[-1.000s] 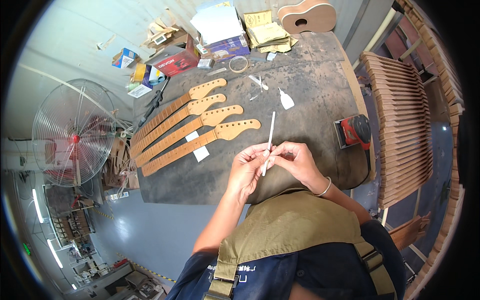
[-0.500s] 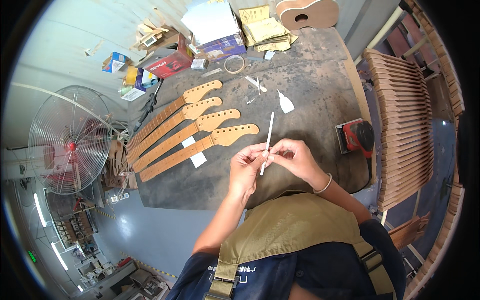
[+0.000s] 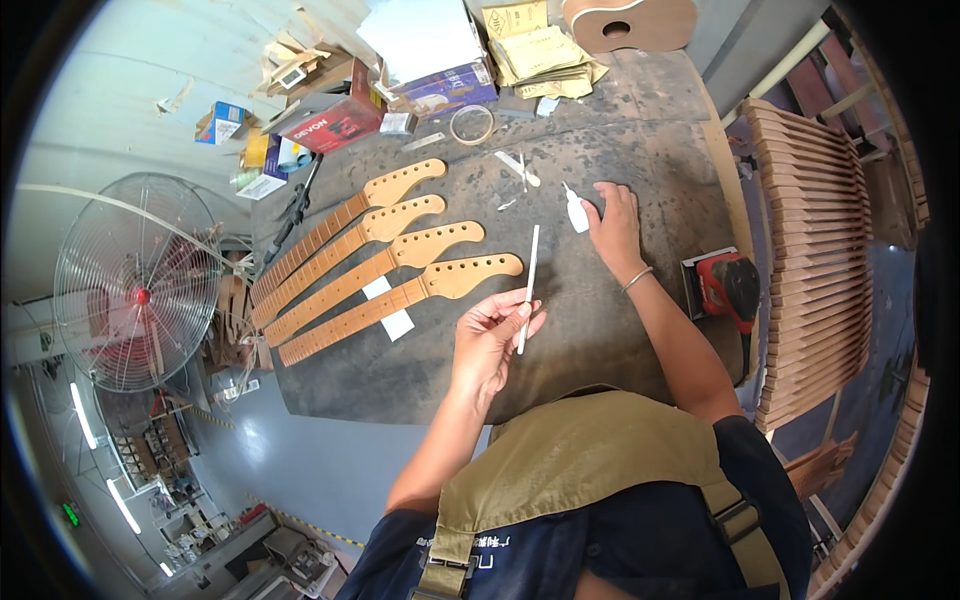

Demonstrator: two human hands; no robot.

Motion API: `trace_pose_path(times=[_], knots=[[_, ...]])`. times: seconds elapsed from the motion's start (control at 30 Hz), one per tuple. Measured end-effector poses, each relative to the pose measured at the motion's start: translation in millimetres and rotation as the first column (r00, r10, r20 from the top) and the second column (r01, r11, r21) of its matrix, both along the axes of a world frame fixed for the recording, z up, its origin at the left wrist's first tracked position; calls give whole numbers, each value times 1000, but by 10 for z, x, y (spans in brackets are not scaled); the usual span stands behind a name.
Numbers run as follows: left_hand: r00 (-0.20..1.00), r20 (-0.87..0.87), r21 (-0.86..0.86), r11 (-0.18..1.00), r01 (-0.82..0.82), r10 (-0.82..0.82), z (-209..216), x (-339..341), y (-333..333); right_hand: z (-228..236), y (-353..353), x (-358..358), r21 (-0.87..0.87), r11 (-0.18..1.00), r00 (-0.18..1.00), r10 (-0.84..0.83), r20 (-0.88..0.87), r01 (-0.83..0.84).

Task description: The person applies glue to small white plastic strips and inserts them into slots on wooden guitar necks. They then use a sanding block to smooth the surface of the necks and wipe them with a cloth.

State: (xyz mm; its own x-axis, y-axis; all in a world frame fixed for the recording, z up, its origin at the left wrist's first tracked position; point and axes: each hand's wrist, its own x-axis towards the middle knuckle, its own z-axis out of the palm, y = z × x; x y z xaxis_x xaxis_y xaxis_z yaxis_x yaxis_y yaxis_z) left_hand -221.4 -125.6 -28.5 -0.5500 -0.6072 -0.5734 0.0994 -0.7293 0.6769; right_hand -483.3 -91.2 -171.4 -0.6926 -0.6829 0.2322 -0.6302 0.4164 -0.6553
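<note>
A thin white strip [image 3: 533, 255] is pinched between the thumb and fingers of my left hand [image 3: 484, 342], above the near part of the dark workbench [image 3: 400, 385]. It stands nearly lengthwise to me. My right hand [image 3: 616, 230] is out over the bench, its thumb beside a small white nozzle bottle [image 3: 577, 214]. The fingers are apart from the thumb and not wrapped round the bottle. Left of my hands lie several wooden guitar necks [image 3: 462, 274], headstocks pointing right. A white paper piece [image 3: 397, 324] shows from under the nearest ones.
A red sander [image 3: 728, 285] sits at the bench's right edge. Small white pieces [image 3: 517, 168] and a tape roll [image 3: 471, 124] lie farther back. Behind are boxes [image 3: 335, 118], yellow paper packets [image 3: 545, 60] and a guitar body [image 3: 640, 20]. A rack of wooden necks [image 3: 810, 250] stands right, a fan [image 3: 140, 295] left.
My right hand has let go of the strip and moved forward and right to beside the bottle. The left hand still holds the strip in nearly the same place.
</note>
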Motion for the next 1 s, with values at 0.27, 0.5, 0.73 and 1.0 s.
trace_pose_path(times=[0.27,0.5,0.73,1.0], knots=[[1000,-16,96,995,-22,24,20,2,-43,-93,-23,-59,-23,997,995,71,65,-70],[995,-89,226,974,-19,41,15,60,-68,-136,49,6,-18,983,974,183,136,-183],[994,-109,297,955,18,15,129,170,-34,-182,178,195,2,980,959,197,203,-201],[999,-36,327,945,-24,38,141,306,23,-92,432,392,-265,957,664,274,696,-118]])
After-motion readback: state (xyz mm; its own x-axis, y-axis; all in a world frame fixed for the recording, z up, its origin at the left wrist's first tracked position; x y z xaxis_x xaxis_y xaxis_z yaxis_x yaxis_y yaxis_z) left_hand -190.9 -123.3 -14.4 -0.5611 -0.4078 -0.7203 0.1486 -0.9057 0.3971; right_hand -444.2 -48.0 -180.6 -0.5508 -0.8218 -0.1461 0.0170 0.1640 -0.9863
